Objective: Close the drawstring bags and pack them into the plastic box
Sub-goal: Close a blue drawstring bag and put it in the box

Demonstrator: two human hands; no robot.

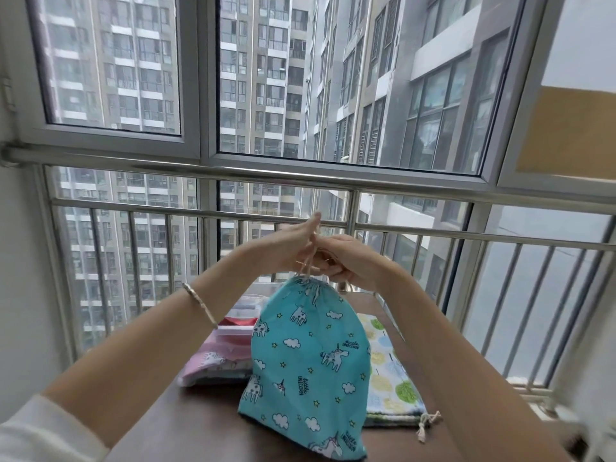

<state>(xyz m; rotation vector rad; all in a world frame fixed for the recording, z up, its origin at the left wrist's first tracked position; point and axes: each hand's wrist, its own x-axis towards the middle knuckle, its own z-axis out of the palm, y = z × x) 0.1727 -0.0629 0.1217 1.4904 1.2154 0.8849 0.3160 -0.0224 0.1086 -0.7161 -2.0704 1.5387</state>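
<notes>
Centre frame: the blue unicorn drawstring bag (308, 358) hangs with its mouth gathered and its lower edge at the brown table (186, 425). The left hand (288, 246) pinches the drawstring (307, 266); the right hand (350, 261) grips it with curled fingers. Left of centre: the clear plastic box (233, 333). Right of centre: a leaf-print drawstring bag (391, 375) lies flat.

A dark brown table (206, 425) carries a clear plastic box (233, 332) and a leaf-patterned drawstring bag (390, 371).
</notes>
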